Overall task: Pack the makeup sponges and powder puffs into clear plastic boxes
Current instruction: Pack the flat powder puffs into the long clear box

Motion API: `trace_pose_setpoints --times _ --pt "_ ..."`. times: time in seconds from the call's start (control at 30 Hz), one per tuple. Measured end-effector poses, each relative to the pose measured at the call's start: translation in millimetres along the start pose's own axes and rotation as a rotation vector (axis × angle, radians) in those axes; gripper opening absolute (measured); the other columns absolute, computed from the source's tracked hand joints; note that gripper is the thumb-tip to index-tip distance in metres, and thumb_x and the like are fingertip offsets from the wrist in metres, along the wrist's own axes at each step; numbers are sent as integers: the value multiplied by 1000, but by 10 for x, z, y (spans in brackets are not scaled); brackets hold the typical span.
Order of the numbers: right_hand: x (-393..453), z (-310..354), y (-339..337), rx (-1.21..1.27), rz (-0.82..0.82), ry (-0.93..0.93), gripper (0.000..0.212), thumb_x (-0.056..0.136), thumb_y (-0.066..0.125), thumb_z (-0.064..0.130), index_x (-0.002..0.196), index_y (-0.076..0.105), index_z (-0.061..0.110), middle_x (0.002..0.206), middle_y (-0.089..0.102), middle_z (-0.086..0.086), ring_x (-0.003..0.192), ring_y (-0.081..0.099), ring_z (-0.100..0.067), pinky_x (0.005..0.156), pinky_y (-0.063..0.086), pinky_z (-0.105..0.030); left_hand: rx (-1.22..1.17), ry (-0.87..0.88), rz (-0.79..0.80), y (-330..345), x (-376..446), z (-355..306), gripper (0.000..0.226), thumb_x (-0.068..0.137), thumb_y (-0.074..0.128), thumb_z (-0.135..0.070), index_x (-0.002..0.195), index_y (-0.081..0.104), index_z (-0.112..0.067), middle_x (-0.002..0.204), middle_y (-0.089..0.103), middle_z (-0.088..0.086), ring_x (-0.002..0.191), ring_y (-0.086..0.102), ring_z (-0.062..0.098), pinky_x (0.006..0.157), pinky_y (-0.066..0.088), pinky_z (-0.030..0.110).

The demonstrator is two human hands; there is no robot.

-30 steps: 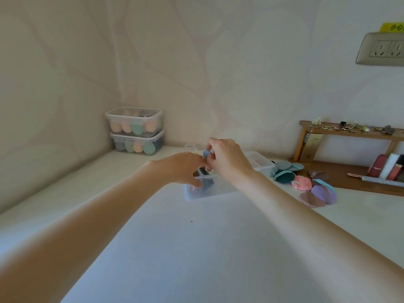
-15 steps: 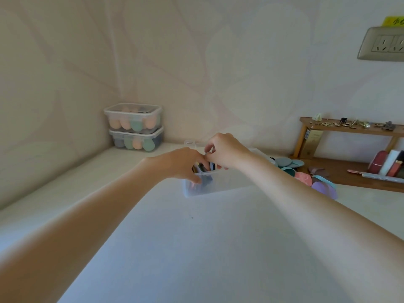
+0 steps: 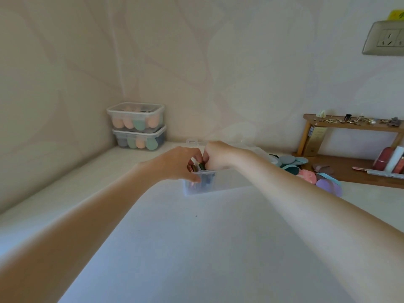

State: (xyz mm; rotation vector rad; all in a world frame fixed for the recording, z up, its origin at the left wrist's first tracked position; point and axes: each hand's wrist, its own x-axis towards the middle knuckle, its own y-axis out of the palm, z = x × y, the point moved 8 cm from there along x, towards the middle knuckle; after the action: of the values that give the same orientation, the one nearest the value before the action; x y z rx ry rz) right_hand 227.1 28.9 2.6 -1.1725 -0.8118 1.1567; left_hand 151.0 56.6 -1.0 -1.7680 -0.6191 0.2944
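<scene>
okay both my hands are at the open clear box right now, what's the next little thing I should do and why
Probably press the puffs the rest of the way down, then free your right hand. They stand on edge at the open box's left end, tops above its rim, with your left hand bracing them. More loose puffs wait on the table to the right.

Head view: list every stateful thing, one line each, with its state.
open clear box: lid off, partly filled with puffs standing on edge
left hand: fingers curled at the box's near corner
right hand: fingers closed, pressing into the box
two stacked boxes: lids on, full of sponges
loose puffs: unpacked, piled on the table
</scene>
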Motion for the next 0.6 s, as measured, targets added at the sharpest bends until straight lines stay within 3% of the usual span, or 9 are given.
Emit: trace_pose_setpoints --times 0.07,0.13,0.27,0.33,0.4,0.47,0.53,0.6 --pt "-32 -30 -70 56 -3 -39 22 86 50 1 99 68 6 77 53 -3 47 43 -14 44 37 -19 2 7 10 -5 -12 -12 46 76 75 -27 117 56 -21 113 64 -1 98 60 16 87 47 25" --pt "-60 -54 -124 58 -7 -66 28 86 54 2 110 68 9 84 56 -1 46 45 -13 39 39 -15 -3 20 16 -16 -13 -31 44 76 75 -26 116 58 -20 108 64 -3 95 60 15 84 47 23" --pt "-27 9 -86 -55 6 -74 24 85 53 0 100 71 4 85 59 -7 48 45 -14 43 38 -19 23 47 34 -17 0 -65 40 76 75 -25 112 59 -19 97 59 -7 89 56 12 72 41 18" --pt "17 34 -38 -105 6 -52 16 86 52 3 79 66 5 71 55 -6 49 42 -13 44 36 -21 34 43 57 -9 14 -54 36 76 74 -25 108 60 -19 95 59 -7 89 58 15 74 44 20" --pt "56 8 -6 -86 -5 -22 26 87 54 7 61 53 10 60 46 -1 50 40 -13 45 32 -22 70 51 80 8 34 -67 33 77 73 -25 106 61 -17 89 56 -11 88 59 16 72 45 20" --pt "54 -26 6 -15 -5 -19 21 86 56 12 67 60 5 64 49 -2 56 43 -16 49 32 -23 132 70 105 18 62 -96 32 78 72 -26 105 60 -14 86 53 -11 84 54 14 65 38 13" --pt "-8 -71 -40 131 -28 -52 15 86 57 13 86 71 5 76 56 -1 67 46 -17 52 35 -21 176 68 142 26 83 -118 34 79 71 -27 107 58 -13 91 53 -7 86 52 15 64 36 14" --pt "-105 -222 -186 314 -114 -69 19 87 56 9 96 73 15 86 62 3 71 52 -17 52 40 -16 185 45 165 7 116 -107 40 79 72 -32 111 55 -15 105 56 -3 98 54 19 77 43 23"
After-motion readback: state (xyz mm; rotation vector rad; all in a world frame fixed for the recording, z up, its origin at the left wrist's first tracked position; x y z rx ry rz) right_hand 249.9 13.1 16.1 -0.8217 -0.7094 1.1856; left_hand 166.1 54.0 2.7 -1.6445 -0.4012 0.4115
